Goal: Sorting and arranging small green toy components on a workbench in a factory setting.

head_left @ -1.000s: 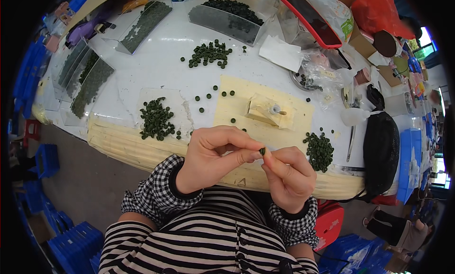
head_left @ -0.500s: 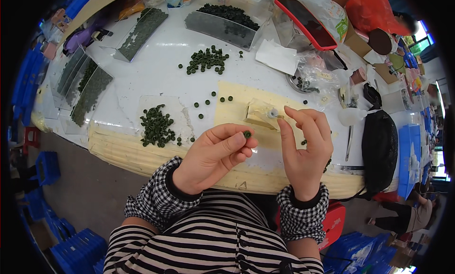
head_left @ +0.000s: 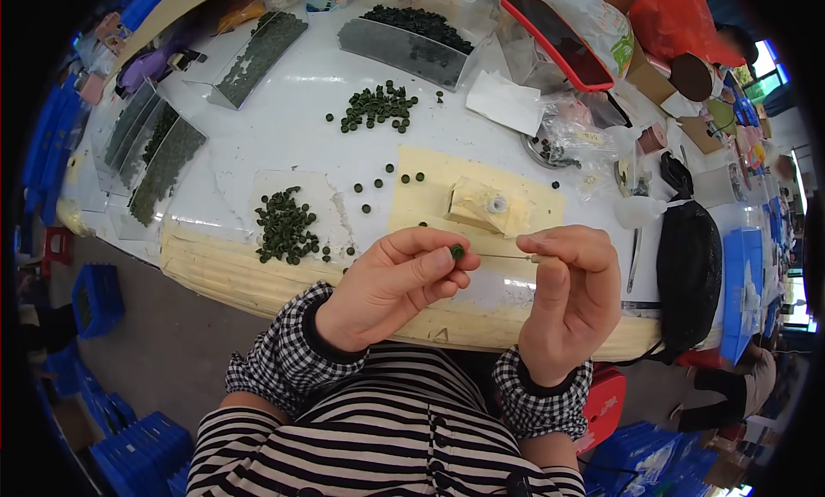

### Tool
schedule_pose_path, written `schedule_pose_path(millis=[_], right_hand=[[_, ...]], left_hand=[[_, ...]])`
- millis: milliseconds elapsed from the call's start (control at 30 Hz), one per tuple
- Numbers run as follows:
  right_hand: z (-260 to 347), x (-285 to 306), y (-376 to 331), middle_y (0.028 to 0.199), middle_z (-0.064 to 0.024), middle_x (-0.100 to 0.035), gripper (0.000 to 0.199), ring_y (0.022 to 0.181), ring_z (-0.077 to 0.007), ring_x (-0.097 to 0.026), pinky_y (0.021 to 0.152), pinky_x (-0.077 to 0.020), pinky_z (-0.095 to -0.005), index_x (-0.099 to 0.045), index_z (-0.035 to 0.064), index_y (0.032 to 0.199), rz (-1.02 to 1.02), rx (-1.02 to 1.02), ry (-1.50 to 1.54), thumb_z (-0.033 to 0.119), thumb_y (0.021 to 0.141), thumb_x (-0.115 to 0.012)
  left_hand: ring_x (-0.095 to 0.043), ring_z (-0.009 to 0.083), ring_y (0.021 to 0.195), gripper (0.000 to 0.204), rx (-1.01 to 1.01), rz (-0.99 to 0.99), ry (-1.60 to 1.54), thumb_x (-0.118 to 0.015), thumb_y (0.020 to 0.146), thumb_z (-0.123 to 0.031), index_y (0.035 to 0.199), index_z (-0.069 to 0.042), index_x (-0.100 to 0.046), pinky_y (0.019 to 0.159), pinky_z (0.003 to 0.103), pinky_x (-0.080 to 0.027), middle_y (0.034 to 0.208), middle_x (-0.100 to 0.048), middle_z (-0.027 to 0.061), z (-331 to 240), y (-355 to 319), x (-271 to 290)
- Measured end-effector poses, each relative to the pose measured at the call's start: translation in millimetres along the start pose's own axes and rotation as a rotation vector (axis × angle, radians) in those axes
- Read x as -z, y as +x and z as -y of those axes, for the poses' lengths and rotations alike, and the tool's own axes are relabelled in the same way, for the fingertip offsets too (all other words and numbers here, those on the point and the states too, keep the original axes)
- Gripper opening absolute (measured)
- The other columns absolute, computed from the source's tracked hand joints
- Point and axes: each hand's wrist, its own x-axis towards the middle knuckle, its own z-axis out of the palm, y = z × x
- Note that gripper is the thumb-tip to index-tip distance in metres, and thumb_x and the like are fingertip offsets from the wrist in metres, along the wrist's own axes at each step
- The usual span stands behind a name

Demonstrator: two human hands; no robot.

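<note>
Between thumb and fingertips my left hand pinches a small dark green round piece. My right hand is closed on the pale handle end of a thin needle-like tool, whose fine shaft reaches left to the green piece. Whether its tip enters or only touches the piece, I cannot tell. Just beyond the hands sits a yellow tape-covered block with a small whitish nozzle on top. Several loose green pieces lie left of it, and a pile of them is beside my left hand.
Another pile of green pieces lies farther back. Clear angled trays hold more at the back and left. A red-cased phone, a folded white tissue, plastic bags and a black bag crowd the right side.
My right hand has come away from the nozzle on the block, down and to the right. The thin tool now spans from it to the green piece, which my left hand still pinches.
</note>
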Motion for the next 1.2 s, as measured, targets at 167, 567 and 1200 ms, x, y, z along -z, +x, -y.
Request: schedule_pose_path(millis=[167,567,1200], right_hand=[[1,-10,-3,0.095,-0.0113,-0.066,0.008,0.088,-0.0182,-0.061,0.081,-0.0473,-0.0287,-0.058,-0.0014,0.099,0.064,-0.105,0.204,0.004,0.095,-0.058],[-3,-10,-3,0.093,-0.0146,-0.061,0.014,0.083,-0.0198,-0.064,0.078,-0.05,-0.0286,-0.051,-0.0018,0.098,0.138,-0.009,0.021,0.012,0.1,-0.05],[-4,-14,-4,0.09,-0.0116,-0.066,0.009,0.083,-0.0197,-0.062,0.078,-0.049,-0.029,-0.059,-0.0013,0.096,-0.054,-0.102,0.226,0.007,0.094,-0.061]], left_hand=[[-0.063,0.0207,0.111,0.023,-0.016,0.029,-0.005,-0.054,0.098,-0.007,0.12,-0.001,-0.06,0.095,0.027,-0.054,0.125,-0.061,0.0158,0,2,-2],[-0.063,0.0192,0.109,0.02,-0.004,-0.007,0.038,-0.051,0.1,-0.007,0.117,-0.006,-0.062,0.091,0.025,-0.054,0.128,-0.06,0.0143,-1,2,-5],[-0.063,0.0196,0.11,0.023,-0.021,0.004,0.019,-0.054,0.099,-0.008,0.119,-0.001,-0.061,0.095,0.027,-0.053,0.125,-0.061,0.0159,-1,2,-2]])
